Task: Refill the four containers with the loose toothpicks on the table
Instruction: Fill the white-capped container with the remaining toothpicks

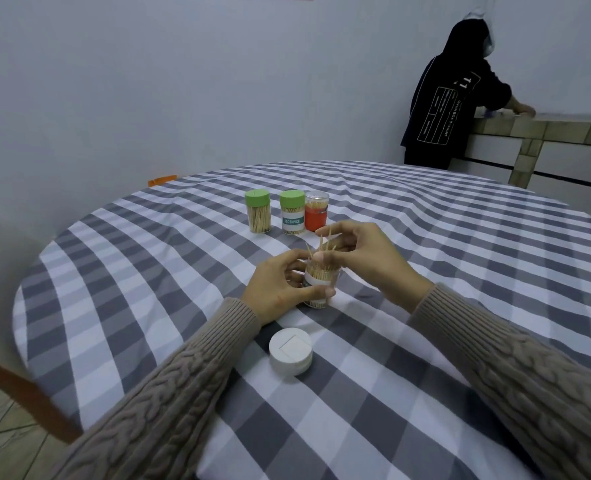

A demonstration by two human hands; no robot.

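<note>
Left hand (pixel 280 289) grips the open container (pixel 320 284) upright on the checked counter (pixel 460 271); right hand (pixel 363 258) pinches toothpicks (pixel 323 249) at its mouth. Behind stand three capped containers (pixel 289 211) — the white lid (pixel 290 351) lies nearer.

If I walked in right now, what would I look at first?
Probably the two hands in the middle of the checked table: the left hand grips an open jar while the right hand pinches toothpicks sticking out of its top. Its white lid lies nearer the person, and three capped jars stand in a row behind.
</note>
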